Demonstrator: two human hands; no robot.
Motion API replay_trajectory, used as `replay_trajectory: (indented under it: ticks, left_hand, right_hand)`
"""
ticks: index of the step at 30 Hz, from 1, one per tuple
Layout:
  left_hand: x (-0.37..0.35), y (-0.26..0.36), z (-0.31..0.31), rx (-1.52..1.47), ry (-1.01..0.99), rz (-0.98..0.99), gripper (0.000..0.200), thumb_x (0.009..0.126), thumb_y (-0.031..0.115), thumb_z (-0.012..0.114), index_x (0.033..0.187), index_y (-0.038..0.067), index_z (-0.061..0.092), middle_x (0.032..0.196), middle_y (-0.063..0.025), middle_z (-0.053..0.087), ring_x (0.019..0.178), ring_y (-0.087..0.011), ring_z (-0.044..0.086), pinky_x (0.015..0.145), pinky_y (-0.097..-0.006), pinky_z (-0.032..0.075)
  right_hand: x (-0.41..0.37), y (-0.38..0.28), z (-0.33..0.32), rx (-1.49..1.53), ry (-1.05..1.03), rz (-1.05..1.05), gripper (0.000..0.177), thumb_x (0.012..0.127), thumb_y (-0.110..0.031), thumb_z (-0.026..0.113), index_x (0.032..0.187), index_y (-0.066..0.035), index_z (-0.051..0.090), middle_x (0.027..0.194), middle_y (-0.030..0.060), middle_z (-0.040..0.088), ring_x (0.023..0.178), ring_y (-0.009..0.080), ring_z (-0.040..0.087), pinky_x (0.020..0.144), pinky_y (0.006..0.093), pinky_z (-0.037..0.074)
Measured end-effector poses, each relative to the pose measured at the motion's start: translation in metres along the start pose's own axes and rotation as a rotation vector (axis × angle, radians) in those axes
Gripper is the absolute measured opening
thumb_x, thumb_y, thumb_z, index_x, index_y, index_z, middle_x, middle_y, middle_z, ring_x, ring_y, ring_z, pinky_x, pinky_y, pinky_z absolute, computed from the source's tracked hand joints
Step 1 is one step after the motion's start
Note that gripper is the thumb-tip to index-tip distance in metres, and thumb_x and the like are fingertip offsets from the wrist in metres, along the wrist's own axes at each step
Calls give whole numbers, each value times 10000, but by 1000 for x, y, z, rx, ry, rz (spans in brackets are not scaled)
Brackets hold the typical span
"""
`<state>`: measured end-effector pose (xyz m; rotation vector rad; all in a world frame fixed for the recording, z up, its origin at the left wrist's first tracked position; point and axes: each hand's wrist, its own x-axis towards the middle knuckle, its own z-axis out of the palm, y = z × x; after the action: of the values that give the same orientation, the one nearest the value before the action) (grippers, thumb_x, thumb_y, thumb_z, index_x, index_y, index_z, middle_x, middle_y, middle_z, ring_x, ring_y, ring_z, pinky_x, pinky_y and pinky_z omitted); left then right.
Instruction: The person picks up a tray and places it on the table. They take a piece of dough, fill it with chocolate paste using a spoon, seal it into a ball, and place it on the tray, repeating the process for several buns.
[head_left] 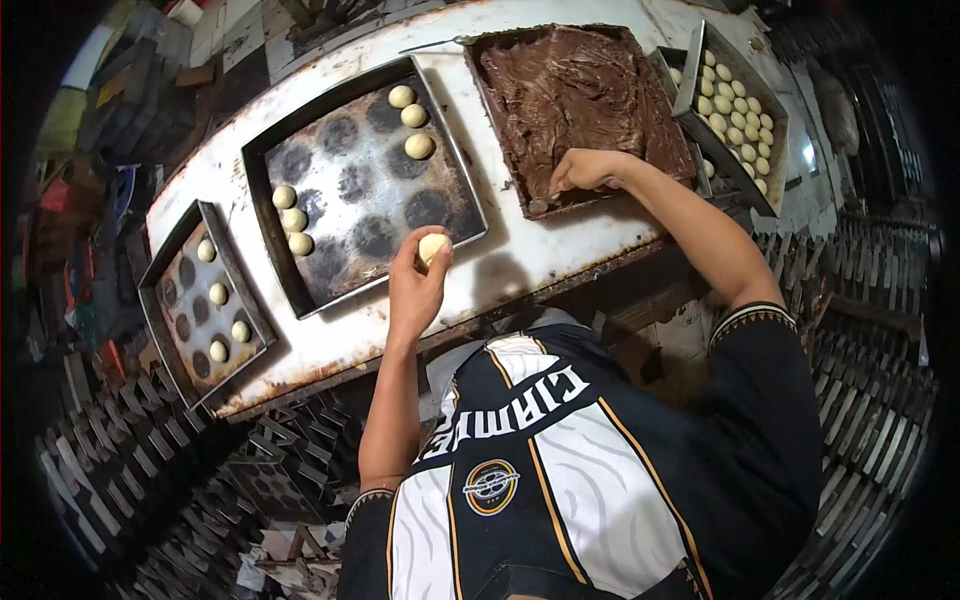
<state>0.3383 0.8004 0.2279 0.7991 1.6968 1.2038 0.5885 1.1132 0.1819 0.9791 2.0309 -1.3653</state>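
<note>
Between the fingers of my left hand [416,285] is a pale round dough ball [433,248], held over the near edge of a large metal baking tray [465,190]. That tray carries two short rows of dough balls [291,220] and dark round marks on its bottom. My right hand [588,171] reaches to the near-left corner of a pan of brown chocolate-like paste [570,90], its fingers bent together at the paste. Whatever lies within those fingertips is too small to make out.
A smaller tray [262,350] with several dough balls stands at the table's left end. On the right, a tilted tray [687,95] full of dough balls rests over another tray. The white table [515,265] has rusty edges, and stacked metal pans [870,420] crowd the floor.
</note>
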Motion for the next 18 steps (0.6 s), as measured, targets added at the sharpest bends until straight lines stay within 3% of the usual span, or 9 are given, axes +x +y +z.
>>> replay_trajectory:
  ticks: [4,6,8,9,10,12,14,16,18]
  left_hand:
    - [-8,1,22,-37,-39,55,265,965,144,784,1198,60,689,990,-13,688,850,-84,616,753,-251,524]
    - [-15,24,41,78,-101,149,279,998,176,756,1222,32,674,1027,-46,702,897,-110,673,804,-278,559]
    - [-11,16,78,-181,-164,-27,271,969,184,784,1159,10,697,985,-65,725,848,-131,693,785,-287,564]
    - [-9,11,100,-216,-181,-33,252,979,172,763,1149,-6,705,957,-79,737,837,-143,704,774,-288,565]
    - [-9,9,120,-250,-205,-37,237,990,161,742,1138,-22,712,930,-93,750,826,-154,715,764,-288,565]
    - [-33,29,147,-12,73,184,225,994,87,632,1154,-41,724,935,-160,781,825,-168,716,736,-343,563]
    - [-37,55,139,-264,14,71,231,1011,117,627,1148,-41,724,897,-127,762,808,-135,674,722,-342,550]
    - [-45,81,125,-250,1,52,298,1074,230,612,1087,-42,734,857,-74,738,803,-108,648,715,-309,536]
    - [-32,78,122,-521,-22,-3,339,1103,264,583,1126,-53,700,951,-97,745,871,-131,682,736,-314,553]
  right_hand:
    - [-48,1,10,632,-88,177,179,981,-120,652,1115,-55,751,765,-18,598,567,63,404,448,245,333]
    - [-74,2,36,949,-104,51,167,978,-89,620,1130,-72,687,765,-29,543,572,53,398,452,213,324]
    - [-91,-29,80,885,160,-129,156,967,-44,575,1100,-56,656,782,-19,563,610,53,434,495,232,375]
    - [-84,-41,109,635,495,-392,178,961,-10,522,1088,-11,647,824,-2,603,688,86,534,608,276,485]
    - [-88,-68,129,449,811,-485,181,985,-31,524,1108,11,651,921,77,702,794,208,679,751,353,553]
    - [-108,-120,137,188,1119,-505,197,1011,-56,544,1147,2,674,1036,160,745,920,334,737,813,412,570]
    - [-116,-125,121,36,1287,-622,206,1027,-74,570,1185,-29,693,1089,195,741,966,396,729,826,444,569]
    - [-128,-124,112,-11,1335,-653,226,990,-44,619,1192,-47,719,961,144,720,834,356,709,731,431,558]
    - [-141,-115,106,-100,1340,-659,242,965,-30,644,1188,-58,733,876,114,687,757,328,685,673,421,541]
